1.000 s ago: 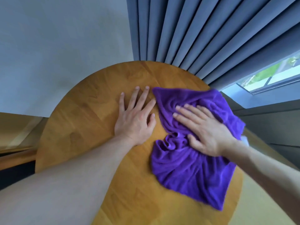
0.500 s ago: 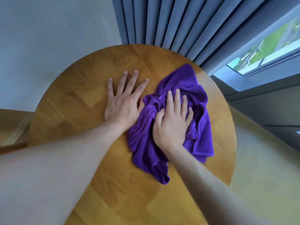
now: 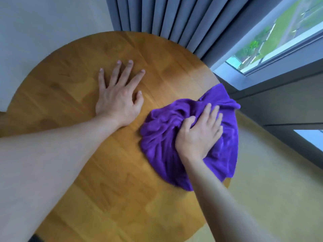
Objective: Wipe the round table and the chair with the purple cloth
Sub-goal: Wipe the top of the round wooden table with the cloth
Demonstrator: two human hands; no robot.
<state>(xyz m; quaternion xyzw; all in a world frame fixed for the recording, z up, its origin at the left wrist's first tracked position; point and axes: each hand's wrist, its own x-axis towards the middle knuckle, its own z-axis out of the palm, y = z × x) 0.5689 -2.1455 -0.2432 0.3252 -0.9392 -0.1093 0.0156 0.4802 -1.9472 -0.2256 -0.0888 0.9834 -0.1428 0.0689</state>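
A round wooden table (image 3: 73,81) fills the middle of the view. The purple cloth (image 3: 162,137) lies bunched at the table's right edge, with part of it hanging over the rim. My right hand (image 3: 199,135) presses down on the cloth with its fingers laid flat over the folds and the thumb tucked into a crease. My left hand (image 3: 118,95) rests flat on the bare wood to the left of the cloth, fingers spread, apart from the cloth. No chair is in view.
Grey curtains (image 3: 166,18) hang just behind the table's far edge. A window (image 3: 279,37) and a dark wall panel (image 3: 279,105) stand to the right. A white wall (image 3: 43,23) is at the far left. Pale yellow floor (image 3: 271,189) lies beyond the table's right rim.
My right hand has slid the cloth from the table's middle, beside my left hand, out to the right edge. The left hand has stayed flat on the wood.
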